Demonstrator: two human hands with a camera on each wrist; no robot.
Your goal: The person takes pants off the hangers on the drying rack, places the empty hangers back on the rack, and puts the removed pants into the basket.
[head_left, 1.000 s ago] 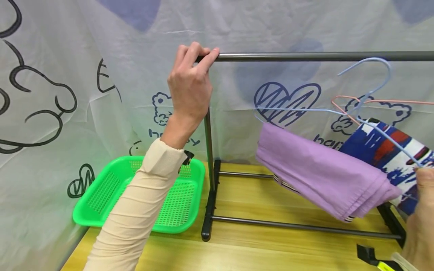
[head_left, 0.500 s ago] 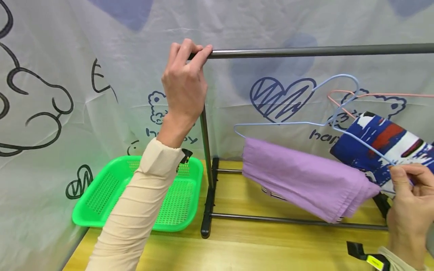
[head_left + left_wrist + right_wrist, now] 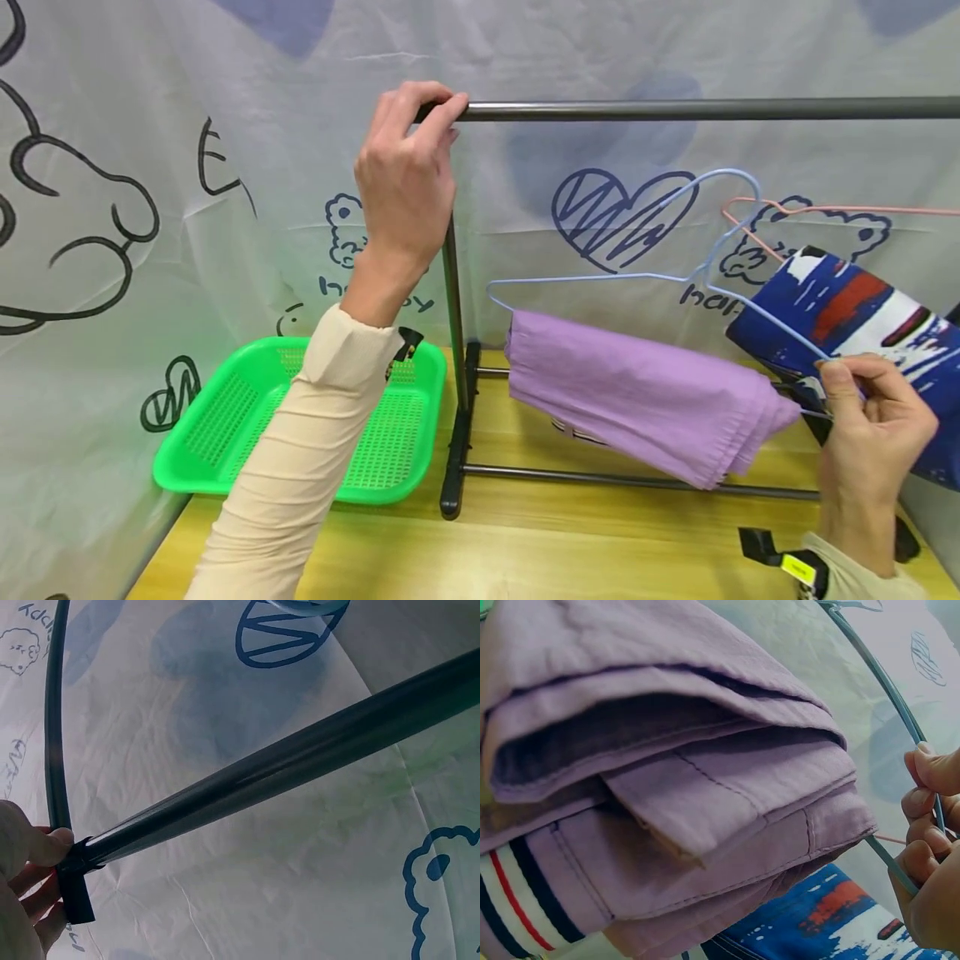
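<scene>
My left hand [image 3: 408,171] grips the top left corner of a black clothes rack [image 3: 637,110]; in the left wrist view, its thumb [image 3: 54,846] and fingers hold the joint. My right hand [image 3: 873,421] pinches the right end of a light blue clothes hanger [image 3: 600,277]. A folded purple garment [image 3: 630,383] with stitched edges hangs over the hanger's lower bar. Up close in the right wrist view, the garment shows a navy, white and red striped band [image 3: 525,907]. The hanger's hook is below the rack's top bar in the head view.
Behind the right hand, a blue, white and red patterned cloth [image 3: 855,308] hangs on a pink hanger [image 3: 885,209]. A green plastic basket [image 3: 225,417] stands left of the rack on the wooden table [image 3: 525,558]. A printed white sheet [image 3: 262,167] covers the back.
The right hand has moved left with the blue hanger and purple garment, and the hook has dropped from in front of the top bar to below it. The left hand keeps its grip.
</scene>
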